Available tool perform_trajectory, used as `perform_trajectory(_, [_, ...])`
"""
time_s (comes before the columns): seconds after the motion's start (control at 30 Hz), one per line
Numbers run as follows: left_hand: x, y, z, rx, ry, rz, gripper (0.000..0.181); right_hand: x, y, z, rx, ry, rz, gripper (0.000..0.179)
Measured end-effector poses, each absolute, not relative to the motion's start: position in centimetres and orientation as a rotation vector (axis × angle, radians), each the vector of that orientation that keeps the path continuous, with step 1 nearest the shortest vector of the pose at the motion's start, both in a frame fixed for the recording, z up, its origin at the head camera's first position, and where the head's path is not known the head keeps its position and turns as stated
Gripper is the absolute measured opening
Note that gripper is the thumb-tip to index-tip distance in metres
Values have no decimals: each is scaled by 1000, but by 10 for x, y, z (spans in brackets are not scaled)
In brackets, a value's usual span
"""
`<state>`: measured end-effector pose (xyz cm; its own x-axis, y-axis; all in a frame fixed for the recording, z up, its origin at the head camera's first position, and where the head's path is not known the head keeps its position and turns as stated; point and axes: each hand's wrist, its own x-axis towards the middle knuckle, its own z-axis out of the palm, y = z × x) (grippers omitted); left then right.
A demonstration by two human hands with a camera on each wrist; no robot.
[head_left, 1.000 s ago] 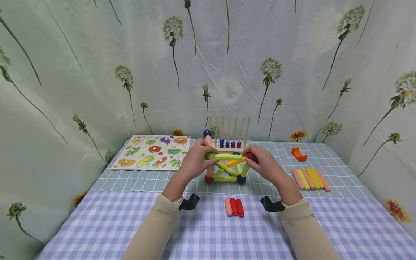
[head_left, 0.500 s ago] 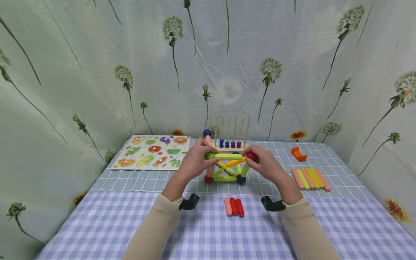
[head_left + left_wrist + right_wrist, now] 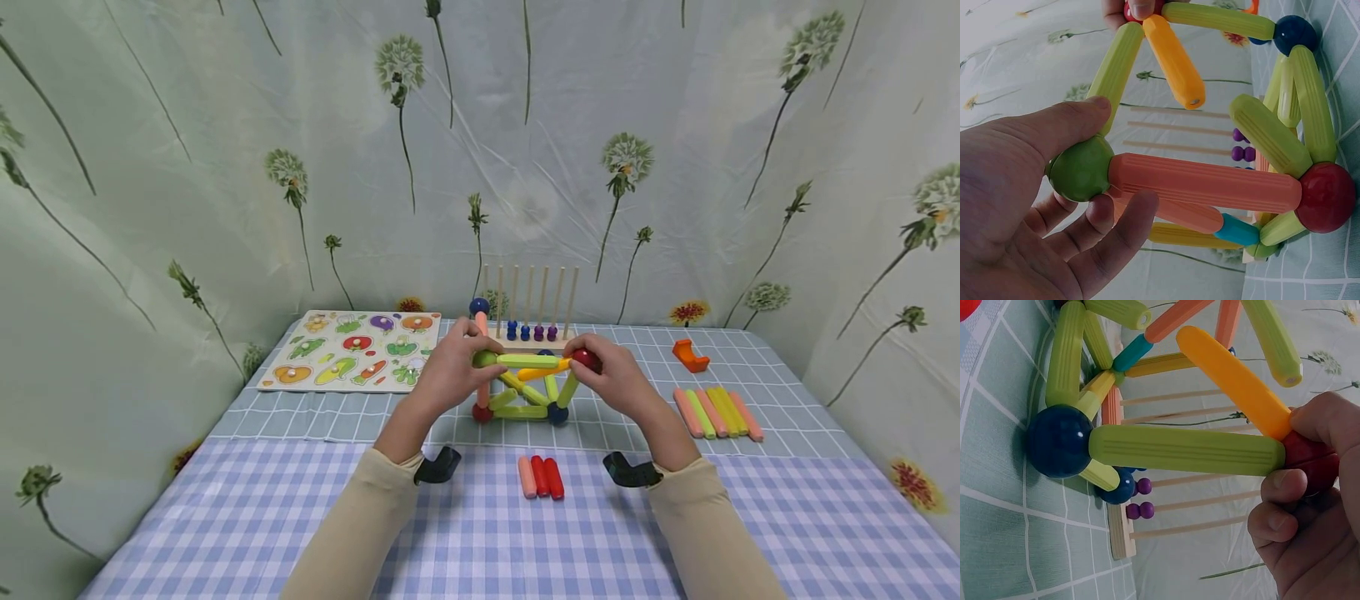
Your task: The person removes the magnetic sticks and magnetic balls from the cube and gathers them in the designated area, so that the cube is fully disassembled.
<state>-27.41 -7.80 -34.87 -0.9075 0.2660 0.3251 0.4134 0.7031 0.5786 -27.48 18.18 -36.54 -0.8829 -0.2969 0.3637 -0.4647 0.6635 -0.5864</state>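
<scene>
My left hand (image 3: pixel 453 367) pinches a green ball (image 3: pixel 1082 167) at the top left of a frame of magnetic sticks and balls. From that ball a light green stick (image 3: pixel 528 361) reaches right, and a salmon stick (image 3: pixel 1204 181) runs down to a red ball (image 3: pixel 1327 197) on the table. My right hand (image 3: pixel 611 375) holds another red ball (image 3: pixel 1313 464), with an orange stick (image 3: pixel 1232 378) slanting off it. A green stick (image 3: pixel 1185 450) joins this ball to a dark blue ball (image 3: pixel 1059 441) below. In the right wrist view, the top stick's end shows apart from the held ball.
Behind the frame stands a wooden peg rack (image 3: pixel 566 304) with beads. A vegetable puzzle board (image 3: pixel 300 354) lies left. To the right are several loose sticks (image 3: pixel 718 412) and an orange curved block (image 3: pixel 690 357). Three sticks (image 3: pixel 540 477) lie in front, pink and red.
My right hand has shifted slightly right with the red ball, and the orange stick's free end has swung a little left. My left hand keeps its hold on the green ball.
</scene>
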Motion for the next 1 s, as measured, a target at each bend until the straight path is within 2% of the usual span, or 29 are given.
perform_trajectory(0.23, [-275,-78,-349,-544,-2690,-998,22,-278,186,-365,590,-2679,1067,21])
perform_trajectory(0.47, [-275,-79,-349,-549,-2690,-991,22,-277,191,-362,590,-2748,1084,31])
perform_trajectory(1.0, [-275,-79,-349,-568,-2692,-981,22,-278,186,-365,589,-2732,990,26])
